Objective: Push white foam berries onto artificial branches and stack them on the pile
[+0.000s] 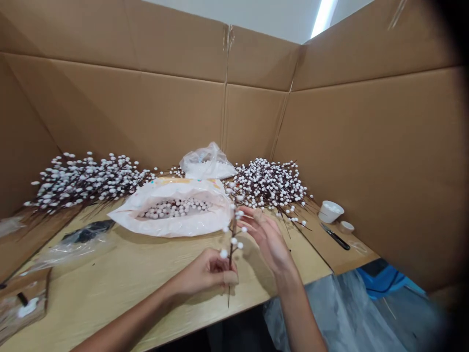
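Note:
A dark stem with white berries, an artificial berry branch [233,240], stands nearly upright over the table's front part. My left hand [212,270] pinches it low between thumb and fingers, and the bare stem end pokes out below. Beside its upper berries is my right hand [266,239], fingers stretched and apart; whether the fingertips touch the branch I cannot tell. Just behind lies an open white plastic bag [128,215] with many white berries [176,208] inside.
Berry branches are heaped at the left [91,178] and right [271,181]. A clear bag of white pieces [208,164] sits at the back. Far right are a white cup [330,211], a black-handled knife [339,238] and a tape roll [346,227]. Cardboard walls [176,107] surround the table.

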### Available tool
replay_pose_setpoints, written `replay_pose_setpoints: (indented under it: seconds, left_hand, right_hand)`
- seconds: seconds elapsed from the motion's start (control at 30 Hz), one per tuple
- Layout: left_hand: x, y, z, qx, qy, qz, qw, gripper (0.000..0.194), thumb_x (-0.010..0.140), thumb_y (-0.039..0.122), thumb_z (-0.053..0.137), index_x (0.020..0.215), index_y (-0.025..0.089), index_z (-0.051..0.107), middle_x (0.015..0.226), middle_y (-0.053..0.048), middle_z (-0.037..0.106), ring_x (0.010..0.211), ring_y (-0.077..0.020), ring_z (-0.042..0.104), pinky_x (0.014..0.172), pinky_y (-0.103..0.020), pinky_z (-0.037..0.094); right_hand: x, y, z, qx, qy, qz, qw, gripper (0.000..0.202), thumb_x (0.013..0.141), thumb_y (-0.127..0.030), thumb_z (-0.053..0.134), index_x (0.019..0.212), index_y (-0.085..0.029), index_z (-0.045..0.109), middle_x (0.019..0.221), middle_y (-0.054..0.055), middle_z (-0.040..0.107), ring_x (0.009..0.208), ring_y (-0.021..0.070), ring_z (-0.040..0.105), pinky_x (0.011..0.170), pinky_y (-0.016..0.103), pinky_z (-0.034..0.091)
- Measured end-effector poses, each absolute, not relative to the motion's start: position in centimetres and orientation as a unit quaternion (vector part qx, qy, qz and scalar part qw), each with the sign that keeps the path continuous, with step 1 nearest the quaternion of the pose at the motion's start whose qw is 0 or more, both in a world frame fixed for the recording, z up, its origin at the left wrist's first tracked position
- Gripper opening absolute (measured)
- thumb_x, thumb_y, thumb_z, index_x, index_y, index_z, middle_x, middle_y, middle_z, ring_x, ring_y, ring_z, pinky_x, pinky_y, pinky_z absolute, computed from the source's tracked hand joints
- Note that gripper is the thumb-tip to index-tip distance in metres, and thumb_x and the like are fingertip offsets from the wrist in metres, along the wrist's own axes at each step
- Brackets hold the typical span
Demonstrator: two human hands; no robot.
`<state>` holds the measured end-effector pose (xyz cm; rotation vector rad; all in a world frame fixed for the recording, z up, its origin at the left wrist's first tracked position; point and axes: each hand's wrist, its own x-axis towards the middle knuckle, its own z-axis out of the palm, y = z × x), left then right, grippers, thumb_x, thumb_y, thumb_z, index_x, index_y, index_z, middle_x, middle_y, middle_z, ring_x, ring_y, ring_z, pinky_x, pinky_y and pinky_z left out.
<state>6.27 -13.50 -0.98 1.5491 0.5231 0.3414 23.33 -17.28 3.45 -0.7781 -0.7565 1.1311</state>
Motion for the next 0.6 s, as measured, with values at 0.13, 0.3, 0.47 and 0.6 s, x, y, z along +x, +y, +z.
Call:
replay_pose_setpoints:
  seconds: [0.13, 0.3, 0.47, 0.6]
  left_hand:
    - [6.5, -13.4, -2.0, 0.663, 0.256, 0.195, 0.675, 0.035, 0.072, 0.044, 0.074, 0.074, 0.011, 0.065, 0.060, -0.001, 0.060, 0.053, -0.0094, 0.052, 0.054, -0.021, 0.043]
    - [6.7, -13.6, -2.6, 0.664, 0.273, 0.206, 0.665, 0.032, 0.072, 0.042, 0.075, 0.073, 0.011, 0.064, 0.058, 0.000, 0.057, 0.050, -0.0080, 0.050, 0.051, -0.021, 0.040]
    - [6.6, -13.5, -2.4, 0.669, 0.276, 0.188, 0.664, 0.033, 0.075, 0.041, 0.072, 0.074, 0.010, 0.062, 0.061, -0.001, 0.058, 0.053, -0.0084, 0.051, 0.054, -0.022, 0.042]
    - [6.5, -13.6, -2.3, 0.675, 0.269, 0.187, 0.661, 0.031, 0.075, 0.040, 0.072, 0.074, 0.010, 0.063, 0.062, 0.000, 0.057, 0.054, -0.0086, 0.050, 0.054, -0.022, 0.041]
  right_hand:
    - [26.4, -19.7, 2.7, -0.394, -0.362, 0.444, 0.719, 0.034, 0.085, -0.043, 0.060, 0.107, -0.020, 0.069, 0.109, 0.008, 0.070, 0.104, 0.0210, 0.064, 0.096, 0.036, 0.047]
    - [33.0, -21.8, -1.2, -0.569, -0.372, 0.271, 0.681, 0.037, 0.079, -0.046, 0.064, 0.100, -0.016, 0.070, 0.089, 0.008, 0.071, 0.085, 0.0206, 0.065, 0.083, 0.033, 0.051]
    - [36.9, -21.8, -4.7, -0.669, -0.462, 0.255, 0.524, 0.038, 0.069, -0.044, 0.069, 0.092, -0.014, 0.070, 0.091, 0.011, 0.071, 0.070, 0.0201, 0.062, 0.061, 0.029, 0.048]
    - [37.0, -21.8, -4.9, -0.658, -0.523, 0.253, 0.478, 0.030, 0.073, -0.039, 0.065, 0.091, -0.015, 0.071, 0.091, 0.010, 0.067, 0.066, 0.0167, 0.056, 0.057, 0.027, 0.043]
